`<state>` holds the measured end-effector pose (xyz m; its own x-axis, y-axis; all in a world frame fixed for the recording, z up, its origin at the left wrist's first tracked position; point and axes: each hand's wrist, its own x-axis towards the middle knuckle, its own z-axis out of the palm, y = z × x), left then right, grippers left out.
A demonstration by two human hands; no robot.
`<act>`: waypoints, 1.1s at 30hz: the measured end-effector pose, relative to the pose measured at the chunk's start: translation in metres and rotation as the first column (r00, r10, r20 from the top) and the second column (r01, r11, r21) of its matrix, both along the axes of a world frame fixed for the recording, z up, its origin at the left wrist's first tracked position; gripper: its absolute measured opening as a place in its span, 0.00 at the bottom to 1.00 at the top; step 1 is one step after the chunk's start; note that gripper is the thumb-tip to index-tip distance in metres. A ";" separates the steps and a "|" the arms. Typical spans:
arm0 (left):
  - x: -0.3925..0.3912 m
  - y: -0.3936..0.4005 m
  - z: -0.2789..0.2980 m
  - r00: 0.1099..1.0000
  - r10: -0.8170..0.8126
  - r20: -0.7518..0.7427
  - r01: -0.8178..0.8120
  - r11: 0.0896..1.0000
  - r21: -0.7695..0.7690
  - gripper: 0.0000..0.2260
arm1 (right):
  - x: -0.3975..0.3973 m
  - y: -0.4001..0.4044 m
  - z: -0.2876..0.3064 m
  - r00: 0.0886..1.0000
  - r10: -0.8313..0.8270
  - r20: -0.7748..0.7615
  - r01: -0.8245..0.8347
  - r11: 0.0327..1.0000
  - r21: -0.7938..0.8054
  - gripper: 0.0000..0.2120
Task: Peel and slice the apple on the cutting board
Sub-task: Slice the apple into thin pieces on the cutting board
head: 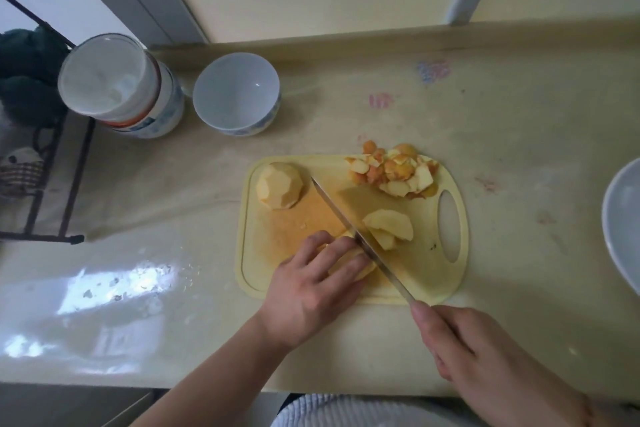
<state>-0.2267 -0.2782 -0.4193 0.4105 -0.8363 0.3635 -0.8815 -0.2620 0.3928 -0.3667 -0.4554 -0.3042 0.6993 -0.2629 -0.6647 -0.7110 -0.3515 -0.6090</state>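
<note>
A pale yellow cutting board point(426, 274) lies on the counter. A peeled apple half point(280, 186) sits at its far left corner. A heap of peelings point(394, 173) lies at the far right corner. Cut slices point(390, 225) rest near the board's middle, right of the knife blade point(349, 229). My left hand point(311, 291) holds down an apple piece point(349, 269) at the board's near edge, fingers curled over it. My right hand point(485, 354) grips the knife handle, and the blade runs diagonally across that piece.
A white bowl point(236, 94) and a stack of bowls point(121, 85) stand at the back left. A white plate's edge point(620, 222) shows at the right. A black wire rack point(52, 184) stands at the left. The counter's front edge is near my body.
</note>
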 end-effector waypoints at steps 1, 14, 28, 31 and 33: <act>0.000 0.000 0.000 1.000 -0.002 -0.002 0.002 1.000 -0.002 0.12 | 0.000 0.000 0.001 1.000 -0.002 -0.009 0.002 1.000 -0.003 0.31; -0.001 -0.001 0.000 1.000 0.015 0.002 -0.015 1.000 0.007 0.11 | -0.001 -0.002 0.004 0.999 0.039 -0.009 -0.039 0.999 -0.032 0.33; -0.004 -0.002 0.001 0.999 0.033 0.001 -0.033 0.999 -0.003 0.13 | 0.004 -0.001 -0.020 0.997 0.033 0.066 -0.032 0.999 -0.018 0.28; -0.005 -0.002 0.002 0.999 0.034 0.014 -0.034 0.999 0.019 0.10 | -0.001 -0.002 -0.007 0.996 0.046 0.073 -0.047 0.999 0.006 0.28; -0.004 -0.002 0.002 0.999 0.031 0.019 -0.031 0.999 0.024 0.10 | -0.002 -0.002 -0.002 0.996 0.057 0.073 -0.058 0.998 0.008 0.28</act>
